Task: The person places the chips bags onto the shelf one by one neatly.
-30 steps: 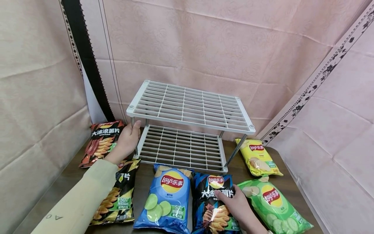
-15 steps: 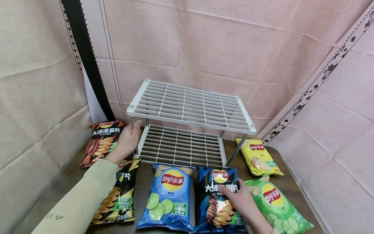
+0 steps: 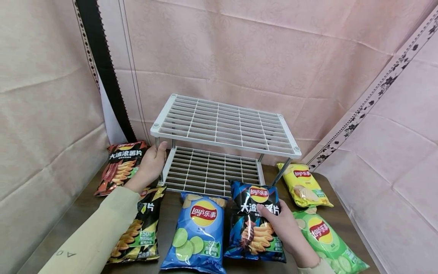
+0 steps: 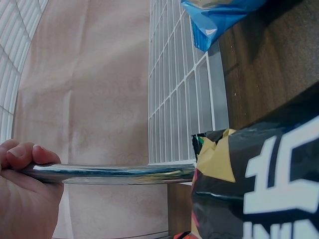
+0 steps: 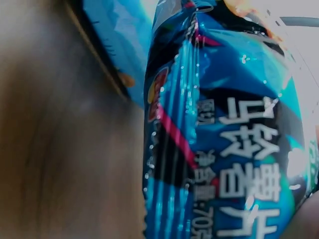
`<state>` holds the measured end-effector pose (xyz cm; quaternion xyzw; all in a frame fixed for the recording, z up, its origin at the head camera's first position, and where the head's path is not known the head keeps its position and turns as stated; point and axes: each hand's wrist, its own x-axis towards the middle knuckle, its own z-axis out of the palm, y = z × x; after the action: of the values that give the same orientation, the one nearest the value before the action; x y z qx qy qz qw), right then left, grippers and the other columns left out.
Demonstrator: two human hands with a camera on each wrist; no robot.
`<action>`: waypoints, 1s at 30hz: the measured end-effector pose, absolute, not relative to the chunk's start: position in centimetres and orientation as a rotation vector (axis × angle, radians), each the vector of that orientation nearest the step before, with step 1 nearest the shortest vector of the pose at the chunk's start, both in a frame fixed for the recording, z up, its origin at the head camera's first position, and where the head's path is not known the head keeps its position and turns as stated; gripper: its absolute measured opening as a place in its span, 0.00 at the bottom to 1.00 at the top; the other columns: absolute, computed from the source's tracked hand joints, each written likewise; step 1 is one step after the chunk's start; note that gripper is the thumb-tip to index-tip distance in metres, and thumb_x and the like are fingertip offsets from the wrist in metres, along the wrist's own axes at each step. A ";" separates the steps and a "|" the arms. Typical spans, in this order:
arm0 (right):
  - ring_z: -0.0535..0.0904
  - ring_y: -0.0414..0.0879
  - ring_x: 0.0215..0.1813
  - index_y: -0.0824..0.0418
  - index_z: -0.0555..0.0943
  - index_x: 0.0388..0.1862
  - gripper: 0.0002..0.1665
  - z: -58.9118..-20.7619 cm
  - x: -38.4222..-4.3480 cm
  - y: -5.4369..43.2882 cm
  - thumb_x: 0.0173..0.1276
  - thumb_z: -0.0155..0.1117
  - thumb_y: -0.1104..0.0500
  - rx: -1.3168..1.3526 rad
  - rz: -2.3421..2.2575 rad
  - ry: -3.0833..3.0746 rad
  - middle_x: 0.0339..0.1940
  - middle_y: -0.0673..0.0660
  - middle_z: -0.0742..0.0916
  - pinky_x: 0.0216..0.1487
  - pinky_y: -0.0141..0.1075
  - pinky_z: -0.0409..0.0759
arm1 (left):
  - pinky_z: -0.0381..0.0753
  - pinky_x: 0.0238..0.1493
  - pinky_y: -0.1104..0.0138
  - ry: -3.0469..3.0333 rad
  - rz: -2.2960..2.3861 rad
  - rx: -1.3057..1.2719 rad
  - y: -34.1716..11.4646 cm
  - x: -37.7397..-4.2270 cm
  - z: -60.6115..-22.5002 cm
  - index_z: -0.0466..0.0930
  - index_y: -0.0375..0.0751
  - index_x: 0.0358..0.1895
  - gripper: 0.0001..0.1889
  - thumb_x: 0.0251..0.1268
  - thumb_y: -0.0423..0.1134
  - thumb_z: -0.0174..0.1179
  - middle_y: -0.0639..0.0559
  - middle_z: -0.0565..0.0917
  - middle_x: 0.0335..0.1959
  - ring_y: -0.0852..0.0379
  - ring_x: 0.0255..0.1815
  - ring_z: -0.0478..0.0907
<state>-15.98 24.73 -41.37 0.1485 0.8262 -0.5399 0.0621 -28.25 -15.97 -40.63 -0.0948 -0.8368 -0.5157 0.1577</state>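
My left hand (image 3: 152, 163) grips the front left metal post of a white two-tier rack (image 3: 222, 142). In the left wrist view, its fingers curl round the shiny post (image 4: 114, 173). My right hand (image 3: 282, 228) holds a black-and-blue bag of potato chips (image 3: 253, 224) by its right side, thumb across the front. The bag's top overlaps the lower shelf's front edge in the head view. Its crimped bottom seam appears close up in the right wrist view. The right hand's other fingers are hidden behind the bag.
A blue chip bag (image 3: 195, 232) lies left of the held one. Black-and-gold (image 3: 140, 232) and red (image 3: 119, 167) bags lie at the left. Green (image 3: 325, 239) and yellow (image 3: 304, 186) bags lie at the right. Pink cloth (image 3: 239, 57) hangs behind the brown table (image 3: 78, 224).
My right hand has pulled the black-and-blue chip bag up and away from me toward the rack, first shifting slightly right. My left hand has stayed on the post.
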 end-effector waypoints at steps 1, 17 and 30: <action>0.82 0.49 0.44 0.58 0.60 0.68 0.57 -41.3 -16.2 24.5 0.50 0.70 0.28 0.439 -1.640 2.497 0.55 0.64 0.79 0.42 0.42 0.81 | 0.62 0.17 0.58 -2.393 -1.479 -0.271 -16.0 -28.2 -40.6 0.64 0.39 0.24 0.31 0.77 0.61 0.30 0.48 0.64 0.14 0.49 0.12 0.59; 0.81 0.51 0.45 0.55 0.60 0.69 0.56 -40.6 -21.3 19.8 0.50 0.67 0.26 0.335 -1.788 2.443 0.53 0.62 0.79 0.45 0.43 0.81 | 0.62 0.17 0.58 -2.396 -1.501 -0.284 -16.1 -28.2 -40.6 0.63 0.39 0.24 0.31 0.76 0.62 0.30 0.47 0.64 0.14 0.49 0.12 0.58; 0.78 0.54 0.54 0.57 0.54 0.72 0.56 -40.4 -27.0 18.3 0.56 0.68 0.31 0.372 -1.982 2.419 0.60 0.61 0.73 0.53 0.48 0.78 | 0.60 0.15 0.59 -2.381 -1.506 -0.280 -16.0 -28.2 -40.7 0.62 0.40 0.23 0.31 0.77 0.62 0.30 0.48 0.63 0.13 0.50 0.11 0.57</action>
<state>-27.04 18.33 -40.40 0.1182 0.7681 -0.6294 -0.0041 -28.25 -15.99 -40.69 -0.0978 -0.8309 -0.5256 0.1543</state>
